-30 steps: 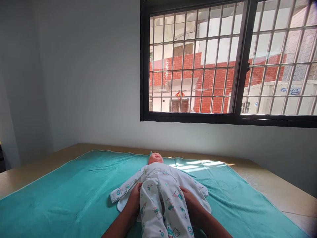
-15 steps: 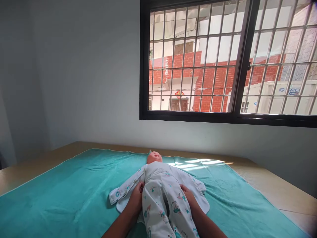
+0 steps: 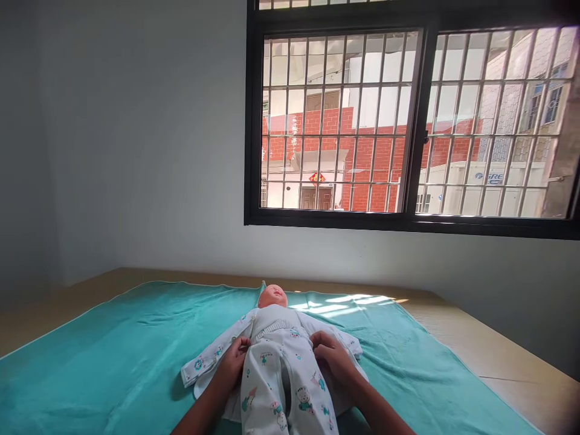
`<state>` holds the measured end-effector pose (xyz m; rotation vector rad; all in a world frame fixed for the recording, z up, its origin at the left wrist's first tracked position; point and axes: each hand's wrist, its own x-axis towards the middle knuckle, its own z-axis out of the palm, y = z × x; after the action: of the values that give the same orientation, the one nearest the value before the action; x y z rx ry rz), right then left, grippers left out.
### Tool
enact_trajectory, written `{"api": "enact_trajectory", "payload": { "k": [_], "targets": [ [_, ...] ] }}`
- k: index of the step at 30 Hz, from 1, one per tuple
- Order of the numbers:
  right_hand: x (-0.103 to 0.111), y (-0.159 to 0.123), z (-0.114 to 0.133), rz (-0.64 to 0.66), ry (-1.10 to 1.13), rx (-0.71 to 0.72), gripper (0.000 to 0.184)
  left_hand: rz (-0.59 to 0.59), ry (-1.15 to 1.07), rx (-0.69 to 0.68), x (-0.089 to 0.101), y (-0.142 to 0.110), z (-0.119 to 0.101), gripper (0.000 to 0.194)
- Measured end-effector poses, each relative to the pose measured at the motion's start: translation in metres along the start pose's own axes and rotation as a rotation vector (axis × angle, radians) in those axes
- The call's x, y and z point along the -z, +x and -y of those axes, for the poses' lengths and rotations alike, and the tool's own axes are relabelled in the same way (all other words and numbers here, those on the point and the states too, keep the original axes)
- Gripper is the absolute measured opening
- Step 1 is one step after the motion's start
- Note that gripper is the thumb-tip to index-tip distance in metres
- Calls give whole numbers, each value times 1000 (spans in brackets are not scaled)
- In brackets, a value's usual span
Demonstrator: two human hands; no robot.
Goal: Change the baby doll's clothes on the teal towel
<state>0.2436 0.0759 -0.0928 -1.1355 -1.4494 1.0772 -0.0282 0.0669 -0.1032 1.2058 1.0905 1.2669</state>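
I log one wooden platform (image 3: 471, 338). A teal sheet (image 3: 113, 356) covers it. A dressed doll (image 3: 276, 350) lies on the sheet.

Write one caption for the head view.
Left hand and right hand grip the doll's printed trousers on a teal cloth.

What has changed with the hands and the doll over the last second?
Both hands slid up the doll's sides: the left hand and right hand now pinch the waistband of the printed trousers, nearer its chest than before. The camera also tilted up a little. The doll still lies on its back on the teal cloth, its top spread open beneath it.
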Motion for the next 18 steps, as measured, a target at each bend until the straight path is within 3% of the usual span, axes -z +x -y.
{"api": "enact_trajectory", "payload": {
  "k": [5,9,13,18],
  "targets": [
    [6,-4,19,27,-241,162,15,-1,91,-78,-3,-11,-16,35],
    [-3,-8,21,-33,-236,249,13,-104,237,-149,-9,-20,-23,26],
    [-11,-5,14,-93,-285,262,18,-107,304,-293,-10,-15,-19,21],
    [-13,1,16,-112,-395,349,23,-81,231,-232,-10,-10,-22,25]
  ]
}}
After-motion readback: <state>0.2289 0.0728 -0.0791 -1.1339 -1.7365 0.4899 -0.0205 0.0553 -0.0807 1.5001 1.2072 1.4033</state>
